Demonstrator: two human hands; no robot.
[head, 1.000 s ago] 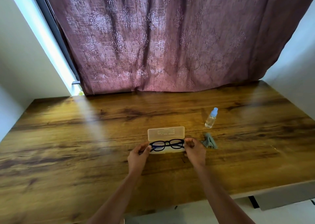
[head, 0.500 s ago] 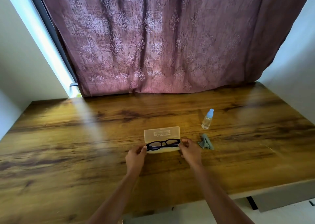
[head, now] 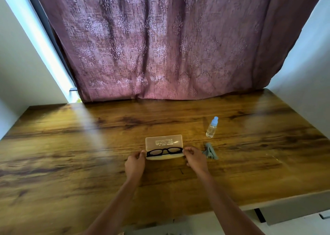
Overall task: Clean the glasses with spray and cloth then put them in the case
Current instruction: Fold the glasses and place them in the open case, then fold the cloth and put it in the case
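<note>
Black-framed glasses [head: 164,151] lie folded in the bottom half of a translucent plastic case [head: 163,142], whose lid stands open behind them. My left hand [head: 135,164] pinches the left end of the glasses. My right hand [head: 196,159] pinches the right end. A small clear spray bottle [head: 211,127] with a blue cap stands to the right and a little behind the case. A crumpled grey cloth [head: 210,151] lies on the table just right of my right hand.
Everything rests on a wooden table [head: 89,154] whose front edge runs close to my body. A mauve patterned curtain [head: 160,41] hangs along the table's far edge. White walls close in on the left and right.
The glasses have sunk lower into the case, with both hands still on their ends. The camera has tilted up slightly, so the scene sits a bit lower and left in view.
</note>
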